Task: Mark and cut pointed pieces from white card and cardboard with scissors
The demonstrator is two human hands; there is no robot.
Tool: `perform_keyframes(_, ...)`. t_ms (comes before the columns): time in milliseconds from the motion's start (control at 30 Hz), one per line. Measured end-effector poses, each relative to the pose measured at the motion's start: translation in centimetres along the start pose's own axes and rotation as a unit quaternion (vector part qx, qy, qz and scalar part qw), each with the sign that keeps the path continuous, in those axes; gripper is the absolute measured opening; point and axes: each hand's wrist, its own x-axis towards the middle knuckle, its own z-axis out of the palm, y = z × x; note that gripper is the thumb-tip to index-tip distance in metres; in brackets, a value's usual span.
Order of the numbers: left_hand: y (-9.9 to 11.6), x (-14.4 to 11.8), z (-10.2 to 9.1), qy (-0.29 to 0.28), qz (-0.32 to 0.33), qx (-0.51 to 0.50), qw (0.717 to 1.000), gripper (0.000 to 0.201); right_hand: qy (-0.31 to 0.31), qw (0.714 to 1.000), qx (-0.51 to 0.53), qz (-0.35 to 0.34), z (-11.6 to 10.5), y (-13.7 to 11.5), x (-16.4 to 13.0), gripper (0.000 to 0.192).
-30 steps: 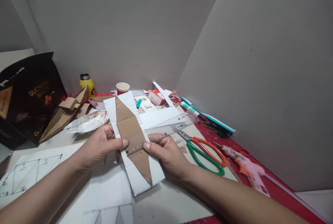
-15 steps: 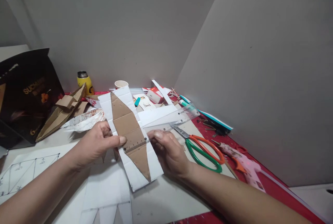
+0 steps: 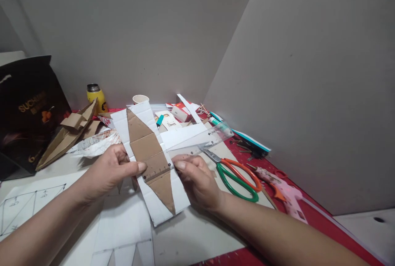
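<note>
My left hand (image 3: 109,171) pinches the left edge of a white paper piece (image 3: 148,163) that carries a long brown cardboard diamond (image 3: 145,150), held tilted above the table. A clear plastic ruler (image 3: 197,144) lies across the diamond, and my right hand (image 3: 194,177) presses its near end against the paper's right edge. The ruler's far end sticks out to the right over the scissors.
Green and orange scissors (image 3: 237,175) and a pink glue gun (image 3: 284,194) lie right of my hands. A dark paper bag (image 3: 27,109), a folded cardboard model (image 3: 66,132), a yellow flask (image 3: 95,95), a paper cup (image 3: 140,99) and scraps crowd the back. A drawn sheet (image 3: 21,204) lies at the left.
Both hands and the paper piece with the ruler have shifted slightly left in the view. The ruler's near end has slid a little further across the cardboard diamond.
</note>
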Motion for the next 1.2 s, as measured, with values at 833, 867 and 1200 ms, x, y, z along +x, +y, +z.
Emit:
perform_keyframes(833, 0.52, -0.2, 0.1, 0.017, -0.008, 0.033, 0.999, 0.026, 0.007, 1.0, -0.015, 0.005, -0.06, 0.25, 0.06, 0.021)
perform_keyframes(867, 0.46, -0.19, 0.07, 0.016, -0.006, 0.032, 0.999, 0.025, 0.002, 1.0, -0.014, 0.007, -0.06, 0.28, 0.05, 0.022)
perform_keyframes(1200, 0.21, -0.24, 0.07, 0.002, -0.002, 0.007, 1.0, 0.023, -0.008, 0.999, -0.039, 0.001, 0.05, 0.15, 0.05, 0.027)
